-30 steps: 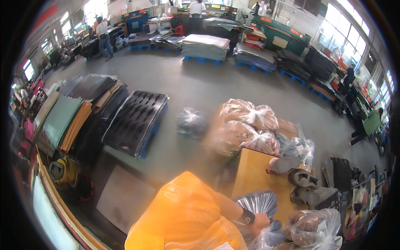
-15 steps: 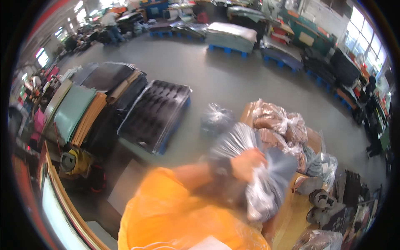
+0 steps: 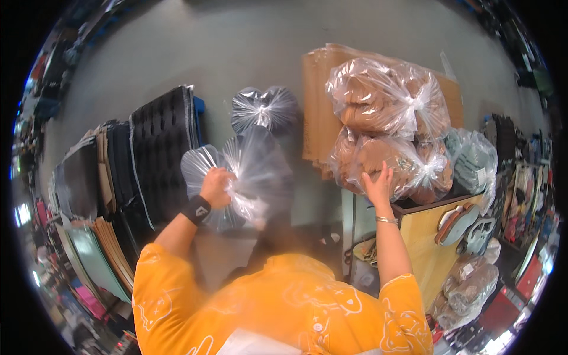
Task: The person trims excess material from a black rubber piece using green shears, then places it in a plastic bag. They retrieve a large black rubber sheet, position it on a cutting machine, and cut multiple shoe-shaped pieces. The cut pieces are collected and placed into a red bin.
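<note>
My left hand (image 3: 216,188), with a dark wristband above it, is closed round the gathered neck of a clear plastic bag (image 3: 263,160) with dark grey contents. This bag hangs low over the floor to the left of the table. Fingers apart, my right hand (image 3: 378,186) is at the front of a clear bag of brown sole-shaped pieces (image 3: 378,155); whether it touches the plastic I cannot tell. A similar brown-filled bag (image 3: 364,89) lies just beyond. Farther out on the floor stands a tied bag with dark contents (image 3: 263,109).
Brown cardboard (image 3: 316,106) lies under and behind the brown-filled bags. Grey-green pieces fill a bag (image 3: 473,157) on the right. Slipper-like footwear (image 3: 458,225) lies on the yellowish wooden tabletop (image 3: 423,254). Stacked dark sheets (image 3: 160,136) stand on a blue pallet at the left.
The dark grey bag has swung from near the table to the left, held in my left hand. My right hand, largely hidden before, now reaches out open. The view has tilted down.
</note>
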Motion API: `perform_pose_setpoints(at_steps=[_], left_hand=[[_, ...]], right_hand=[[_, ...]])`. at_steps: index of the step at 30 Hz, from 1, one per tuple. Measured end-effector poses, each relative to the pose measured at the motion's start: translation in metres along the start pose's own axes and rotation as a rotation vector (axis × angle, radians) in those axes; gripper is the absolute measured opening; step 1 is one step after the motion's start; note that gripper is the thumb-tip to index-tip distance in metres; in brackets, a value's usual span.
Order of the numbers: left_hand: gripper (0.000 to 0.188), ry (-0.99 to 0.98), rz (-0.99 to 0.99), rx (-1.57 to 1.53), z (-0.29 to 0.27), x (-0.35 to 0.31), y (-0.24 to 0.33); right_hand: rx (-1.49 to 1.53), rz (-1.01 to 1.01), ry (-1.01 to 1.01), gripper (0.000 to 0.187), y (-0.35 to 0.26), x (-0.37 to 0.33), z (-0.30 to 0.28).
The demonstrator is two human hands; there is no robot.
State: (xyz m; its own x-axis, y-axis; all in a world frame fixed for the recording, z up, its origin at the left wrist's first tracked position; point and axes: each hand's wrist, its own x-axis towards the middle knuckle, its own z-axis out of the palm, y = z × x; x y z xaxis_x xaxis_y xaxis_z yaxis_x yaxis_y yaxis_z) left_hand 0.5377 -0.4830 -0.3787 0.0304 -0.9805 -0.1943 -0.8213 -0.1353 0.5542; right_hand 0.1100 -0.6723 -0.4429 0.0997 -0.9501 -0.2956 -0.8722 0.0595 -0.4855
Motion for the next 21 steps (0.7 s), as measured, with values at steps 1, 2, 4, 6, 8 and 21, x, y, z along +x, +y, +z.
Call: perform_pose_setpoints(at_steps=[1, 2, 4, 6, 8, 21], left_hand=[[0.030, -0.068, 0.003, 0.014, 0.002, 0.019, -0.018], [0.030, -0.131, 0.005, 0.029, 0.004, 0.039, -0.034], [0.030, -0.206, 0.029, 0.059, 0.008, 0.079, -0.061], [0.030, -0.239, 0.070, 0.087, 0.011, 0.116, -0.086], [0.032, -0.237, 0.126, 0.103, 0.014, 0.156, -0.114], [0.043, -0.316, -0.116, 0.397, 0.158, 0.326, -0.210]], right_hand=[[-0.019, 0.095, -0.052, 0.090, -0.002, 0.005, 0.010], [-0.095, 0.073, -0.026, 0.091, -0.002, 0.007, 0.017], [-0.249, 0.127, -0.023, 0.093, -0.003, 0.008, 0.029], [-0.312, 0.142, -0.025, 0.101, -0.004, 0.006, 0.036], [-0.428, 0.146, -0.021, 0.105, -0.006, 0.005, 0.040], [-0.532, 0.133, 0.097, 0.114, 0.006, 0.008, 0.070]])
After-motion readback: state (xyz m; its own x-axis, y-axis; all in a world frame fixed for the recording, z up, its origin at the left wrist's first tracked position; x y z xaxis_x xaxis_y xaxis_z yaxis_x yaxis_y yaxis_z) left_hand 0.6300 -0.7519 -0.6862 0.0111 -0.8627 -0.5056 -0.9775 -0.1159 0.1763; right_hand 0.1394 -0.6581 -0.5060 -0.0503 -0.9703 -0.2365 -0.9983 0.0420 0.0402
